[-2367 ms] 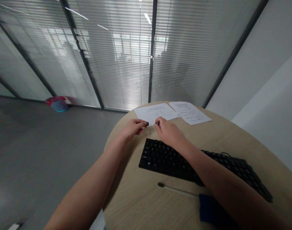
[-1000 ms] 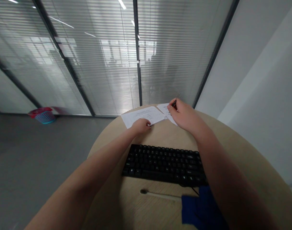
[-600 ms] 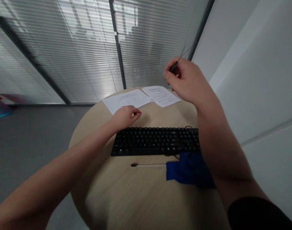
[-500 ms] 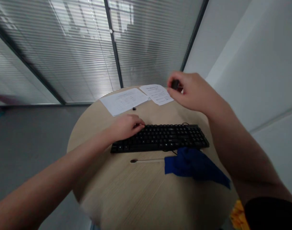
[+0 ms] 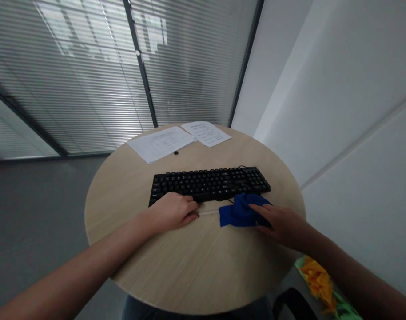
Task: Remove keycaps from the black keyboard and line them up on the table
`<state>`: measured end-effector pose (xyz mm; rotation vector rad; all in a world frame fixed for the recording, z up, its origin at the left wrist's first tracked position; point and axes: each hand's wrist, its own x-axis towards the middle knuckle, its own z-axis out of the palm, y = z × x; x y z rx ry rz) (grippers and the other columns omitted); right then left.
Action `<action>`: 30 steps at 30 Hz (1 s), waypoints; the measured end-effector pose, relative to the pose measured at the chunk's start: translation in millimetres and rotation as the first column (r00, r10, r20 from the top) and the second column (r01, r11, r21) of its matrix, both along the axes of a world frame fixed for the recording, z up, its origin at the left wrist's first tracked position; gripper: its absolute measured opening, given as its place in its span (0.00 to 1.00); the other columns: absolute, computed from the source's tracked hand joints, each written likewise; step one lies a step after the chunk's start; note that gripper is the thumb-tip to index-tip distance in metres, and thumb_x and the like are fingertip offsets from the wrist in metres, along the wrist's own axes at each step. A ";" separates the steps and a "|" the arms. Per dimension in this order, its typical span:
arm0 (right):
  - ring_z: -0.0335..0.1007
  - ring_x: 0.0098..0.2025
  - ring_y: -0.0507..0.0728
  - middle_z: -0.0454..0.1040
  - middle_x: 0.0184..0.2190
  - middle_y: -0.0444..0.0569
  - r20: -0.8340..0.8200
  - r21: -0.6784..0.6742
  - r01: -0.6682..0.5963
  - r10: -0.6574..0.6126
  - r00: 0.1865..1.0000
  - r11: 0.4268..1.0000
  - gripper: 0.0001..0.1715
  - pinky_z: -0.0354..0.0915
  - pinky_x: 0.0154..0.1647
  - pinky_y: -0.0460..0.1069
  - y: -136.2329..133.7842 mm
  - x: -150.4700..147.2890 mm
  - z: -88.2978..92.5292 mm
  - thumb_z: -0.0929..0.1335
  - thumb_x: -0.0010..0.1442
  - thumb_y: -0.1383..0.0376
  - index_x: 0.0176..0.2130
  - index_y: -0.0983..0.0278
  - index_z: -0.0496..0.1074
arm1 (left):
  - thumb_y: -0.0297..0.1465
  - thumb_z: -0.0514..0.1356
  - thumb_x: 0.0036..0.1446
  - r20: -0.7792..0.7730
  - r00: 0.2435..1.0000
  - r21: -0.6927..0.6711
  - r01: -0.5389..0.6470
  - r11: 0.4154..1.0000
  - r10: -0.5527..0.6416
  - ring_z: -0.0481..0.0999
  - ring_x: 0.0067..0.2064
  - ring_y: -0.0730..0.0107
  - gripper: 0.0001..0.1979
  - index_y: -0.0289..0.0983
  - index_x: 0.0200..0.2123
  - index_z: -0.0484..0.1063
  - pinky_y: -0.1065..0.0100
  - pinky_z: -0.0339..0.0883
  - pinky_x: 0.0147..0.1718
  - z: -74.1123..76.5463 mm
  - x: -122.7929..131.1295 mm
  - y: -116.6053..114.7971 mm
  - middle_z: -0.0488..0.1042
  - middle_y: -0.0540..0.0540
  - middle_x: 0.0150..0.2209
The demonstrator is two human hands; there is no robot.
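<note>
A black keyboard (image 5: 209,182) lies across the middle of the round table. At its front left edge my left hand (image 5: 176,211) is closed, fingertips pinched at the left end of a thin pale stick (image 5: 208,213). The stick's dark tip is mostly hidden by those fingers, while its other end runs to a crumpled blue cloth (image 5: 238,213). My right hand (image 5: 281,224) grips the cloth's right side between thumb and fingers. Whether anything else is inside that hand cannot be made out.
Two printed paper sheets (image 5: 163,143) lie at the table's far side. A small black piece (image 5: 176,152) rests just in front of them. The round wooden table (image 5: 189,262) stands near a white wall and blinds. Orange and green material (image 5: 318,282) shows below at the right.
My right hand, raised with a small dark object, has come down onto the blue cloth. My left hand has moved from the keyboard's keys to the stick's dark end. The view has shifted slightly.
</note>
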<state>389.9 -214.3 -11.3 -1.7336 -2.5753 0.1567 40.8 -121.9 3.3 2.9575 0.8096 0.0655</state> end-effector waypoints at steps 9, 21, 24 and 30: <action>0.74 0.37 0.60 0.77 0.41 0.54 0.116 0.155 -0.024 0.006 0.993 0.988 0.15 0.64 0.34 0.52 -47.0 -1.5 39.4 0.66 0.58 0.65 0.46 0.59 0.71 | 0.33 0.54 0.63 -0.043 0.999 0.081 -0.012 0.997 0.015 0.74 0.27 0.67 0.11 0.37 0.31 0.74 0.68 0.64 0.26 -7.6 3.5 -4.5 0.76 0.45 0.29; 0.69 0.33 0.57 0.74 0.36 0.49 0.071 0.066 -0.390 0.386 0.920 0.918 0.09 0.55 0.25 0.49 -29.0 -124.7 28.5 0.66 0.61 0.63 0.42 0.64 0.68 | 0.32 0.53 0.63 0.075 0.995 0.168 0.048 0.985 -0.062 0.74 0.27 0.69 0.12 0.37 0.31 0.74 0.69 0.63 0.25 -3.8 16.4 -1.4 0.75 0.47 0.28; 0.70 0.34 0.58 0.75 0.36 0.50 0.027 0.057 -0.435 0.434 0.900 0.899 0.10 0.57 0.26 0.50 -23.7 -141.0 28.1 0.65 0.62 0.62 0.43 0.64 0.68 | 0.33 0.51 0.65 0.162 0.986 0.230 -0.010 0.973 -0.028 0.74 0.29 0.69 0.14 0.38 0.33 0.75 0.69 0.61 0.26 17.3 4.1 3.0 0.76 0.47 0.30; 0.71 0.33 0.59 0.75 0.36 0.52 -0.002 -0.020 -0.509 0.509 0.861 0.861 0.11 0.60 0.27 0.51 -17.8 -160.5 38.7 0.65 0.62 0.62 0.43 0.66 0.70 | 0.38 0.53 0.61 0.612 0.732 0.230 -0.528 0.817 0.300 0.73 0.30 0.67 0.15 0.37 0.35 0.78 0.67 0.62 0.32 65.2 -43.4 48.8 0.76 0.46 0.29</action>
